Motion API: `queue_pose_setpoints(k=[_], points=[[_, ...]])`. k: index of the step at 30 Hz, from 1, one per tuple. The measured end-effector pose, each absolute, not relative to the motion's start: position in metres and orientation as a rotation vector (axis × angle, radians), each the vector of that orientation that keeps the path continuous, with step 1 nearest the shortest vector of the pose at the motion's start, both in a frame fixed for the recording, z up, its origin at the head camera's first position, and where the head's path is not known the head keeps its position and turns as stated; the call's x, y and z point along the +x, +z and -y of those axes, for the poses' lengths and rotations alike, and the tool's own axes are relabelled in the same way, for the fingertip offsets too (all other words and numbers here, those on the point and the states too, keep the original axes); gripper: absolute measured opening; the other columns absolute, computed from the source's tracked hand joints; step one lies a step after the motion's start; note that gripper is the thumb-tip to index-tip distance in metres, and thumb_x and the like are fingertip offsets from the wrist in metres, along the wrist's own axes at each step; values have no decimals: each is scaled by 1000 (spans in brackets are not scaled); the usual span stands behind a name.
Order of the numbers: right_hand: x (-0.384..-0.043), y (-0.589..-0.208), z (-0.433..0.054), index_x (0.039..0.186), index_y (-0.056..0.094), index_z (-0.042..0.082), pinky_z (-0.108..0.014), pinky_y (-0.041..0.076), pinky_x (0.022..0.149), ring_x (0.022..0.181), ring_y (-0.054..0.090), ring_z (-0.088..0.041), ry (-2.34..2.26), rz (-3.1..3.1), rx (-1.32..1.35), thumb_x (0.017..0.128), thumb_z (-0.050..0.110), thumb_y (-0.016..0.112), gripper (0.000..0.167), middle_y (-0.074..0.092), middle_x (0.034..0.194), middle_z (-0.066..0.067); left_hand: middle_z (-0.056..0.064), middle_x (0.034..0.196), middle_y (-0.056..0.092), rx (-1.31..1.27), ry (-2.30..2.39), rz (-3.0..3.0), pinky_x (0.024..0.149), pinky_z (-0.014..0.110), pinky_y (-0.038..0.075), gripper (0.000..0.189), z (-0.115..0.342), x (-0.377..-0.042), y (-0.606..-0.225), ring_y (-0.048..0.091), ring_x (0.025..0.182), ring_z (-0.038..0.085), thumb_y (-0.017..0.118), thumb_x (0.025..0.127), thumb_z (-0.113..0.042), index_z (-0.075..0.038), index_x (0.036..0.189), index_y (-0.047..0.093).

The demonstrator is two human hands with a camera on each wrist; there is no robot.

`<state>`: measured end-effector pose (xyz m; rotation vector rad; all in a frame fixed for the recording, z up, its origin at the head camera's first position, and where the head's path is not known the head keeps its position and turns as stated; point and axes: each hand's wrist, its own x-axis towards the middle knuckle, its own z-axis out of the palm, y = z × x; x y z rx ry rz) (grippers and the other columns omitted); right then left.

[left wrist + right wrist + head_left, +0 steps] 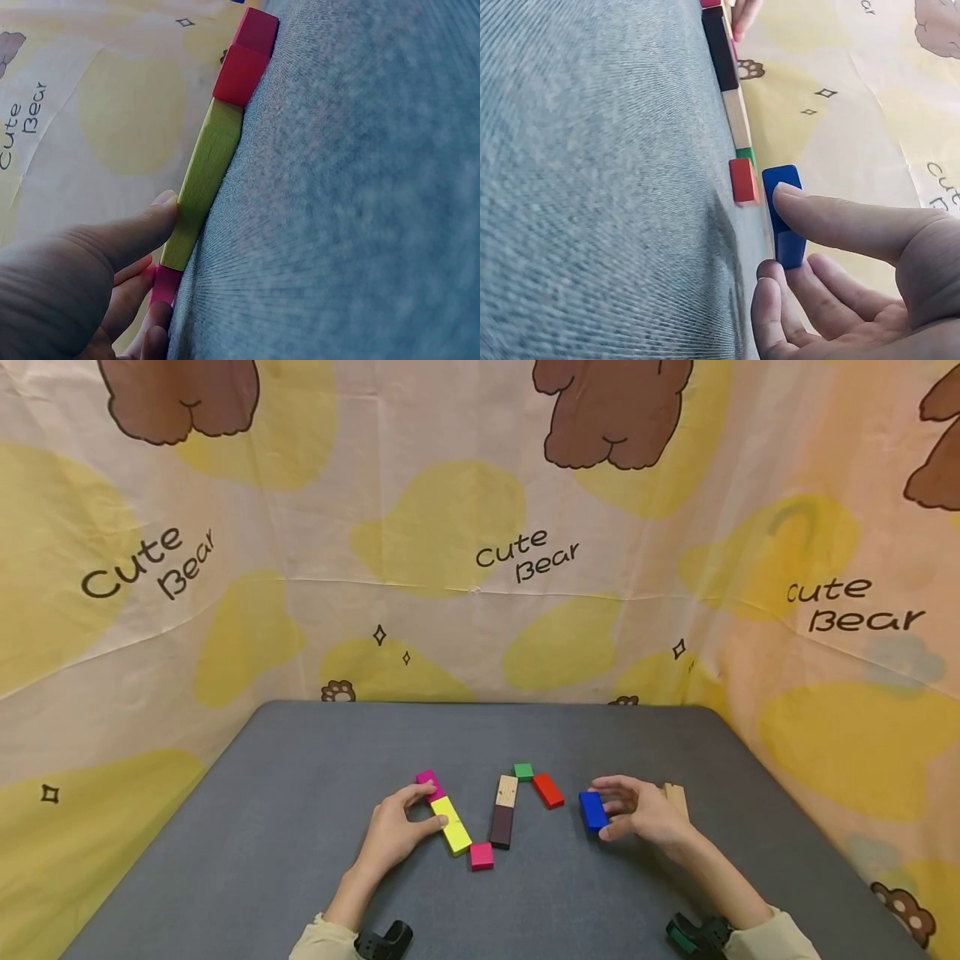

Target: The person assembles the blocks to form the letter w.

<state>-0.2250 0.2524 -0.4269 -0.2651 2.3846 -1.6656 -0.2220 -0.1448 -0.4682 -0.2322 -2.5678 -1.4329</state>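
Observation:
In the head view, my right hand [641, 810] pinches a blue block [592, 812] between thumb and fingers. The right wrist view shows this blue block [784, 217] tilted close over the table beside the red block [742, 180]. My left hand [397, 828] is at the left end of a zigzag row of blocks. Its thumb touches the side of the yellow block [452, 827], while its fingers rest by the magenta block [427, 781], partly hiding it. The row continues with a pinkish-red block [482, 857], a dark brown block [501, 827], a plain wood block [507, 791], a green block [523, 772] and the red block [548, 791].
Behind my right hand lies a pale wooden piece [677, 800], partly hidden. The grey table [337, 743] has rounded far corners. A cloth printed with bears [480, 635] hangs behind and along both sides. Dark wrist devices [384, 941] sit at both sleeves.

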Motion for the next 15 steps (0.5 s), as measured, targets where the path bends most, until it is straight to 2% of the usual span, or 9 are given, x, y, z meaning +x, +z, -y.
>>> queue_pose_setpoints(k=[15], points=[[-226,-431,-252,137,48,-6,-40,52,88,109,57,-32,-1648,-2304,-328,73,-1,83,73,53,135,-24,12,123,66,-222,-1423,2561,101,54,41,51,145,-224,-470,54,123,30,86,77,-20,-8,124,68]])
